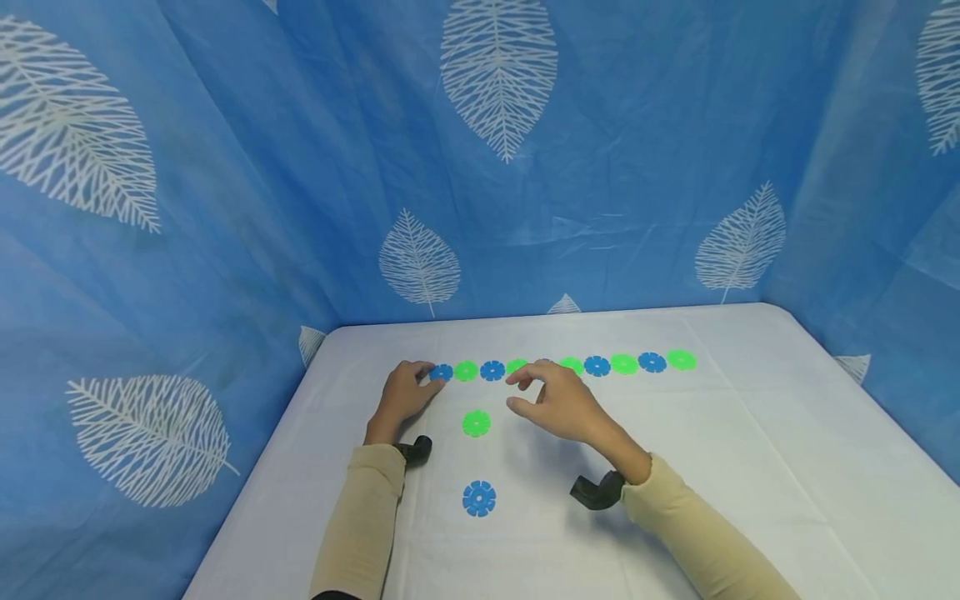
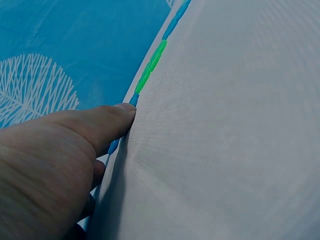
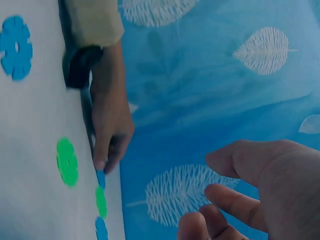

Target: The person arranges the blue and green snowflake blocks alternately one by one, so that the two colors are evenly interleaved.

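At the left end of a row of plastic snowflake discs, my left hand [image 1: 405,392] holds a blue disc [image 1: 442,372] at its edges, the thumb on the near side and fingers on the far side. In the left wrist view the thumb partly hides this blue disc [image 2: 114,146]. Right beside it in the row lies a green disc [image 1: 466,372]. My right hand [image 1: 562,402] is above the table near the row's middle, thumb and fingers apart and loosely bent, with nothing between them. It partly covers a blue disc in the row.
The row alternates blue and green across the white table [image 1: 750,467], ending at a green disc [image 1: 681,360] on the right. Nearer me lie a single green disc [image 1: 476,423] and a single blue disc [image 1: 479,498]. Blue leaf-patterned curtain [image 1: 600,167] surrounds the table.
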The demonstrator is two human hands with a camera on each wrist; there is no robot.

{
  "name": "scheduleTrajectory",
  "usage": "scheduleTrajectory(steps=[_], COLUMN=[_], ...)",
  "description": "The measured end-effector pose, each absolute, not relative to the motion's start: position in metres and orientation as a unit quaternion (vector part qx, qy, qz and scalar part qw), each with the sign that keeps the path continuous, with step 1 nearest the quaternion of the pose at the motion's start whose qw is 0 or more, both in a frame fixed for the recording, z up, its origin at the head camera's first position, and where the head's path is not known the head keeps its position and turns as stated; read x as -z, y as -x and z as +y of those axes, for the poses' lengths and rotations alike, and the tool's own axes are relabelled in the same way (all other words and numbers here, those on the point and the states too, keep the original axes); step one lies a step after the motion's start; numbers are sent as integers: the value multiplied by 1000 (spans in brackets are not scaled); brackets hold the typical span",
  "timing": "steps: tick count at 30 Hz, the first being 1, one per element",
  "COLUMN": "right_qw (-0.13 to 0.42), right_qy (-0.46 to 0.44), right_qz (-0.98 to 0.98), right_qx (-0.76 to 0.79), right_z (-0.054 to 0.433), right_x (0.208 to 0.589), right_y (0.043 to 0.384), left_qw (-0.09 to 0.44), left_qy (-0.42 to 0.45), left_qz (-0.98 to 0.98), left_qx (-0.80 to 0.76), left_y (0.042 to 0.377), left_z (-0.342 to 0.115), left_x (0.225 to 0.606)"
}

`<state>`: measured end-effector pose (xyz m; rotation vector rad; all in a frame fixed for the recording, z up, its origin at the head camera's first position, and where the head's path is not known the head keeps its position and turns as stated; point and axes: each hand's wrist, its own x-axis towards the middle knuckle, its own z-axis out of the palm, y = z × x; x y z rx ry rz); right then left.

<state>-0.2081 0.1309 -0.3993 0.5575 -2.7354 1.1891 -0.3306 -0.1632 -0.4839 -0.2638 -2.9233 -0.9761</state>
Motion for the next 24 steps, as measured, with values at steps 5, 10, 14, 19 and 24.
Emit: scheduleTrajectory(steps=[5, 10, 14, 19, 24], right_qw=[21, 8, -8, -48, -84], right_qy=[-196, -215, -248, -283, -302], right_qz=[-894, -896, -891, -883, -880], right_qx=[-402, -390, -381, -371, -358], right_z=[122, 116, 110, 101, 95], right_x=[407, 410, 415, 424, 429], right_y=[198, 193, 191, 186, 182], left_qw=[23, 25, 26, 29, 28], left_qy=[89, 87, 85, 81, 82], left_qz=[-945, -946, -946, -947, -948], left_qx=[313, 311, 311, 310, 307], left_y=[330, 331, 332, 331, 329], left_z=[-163, -163, -164, -163, -164], left_x=[484, 484, 484, 484, 483])
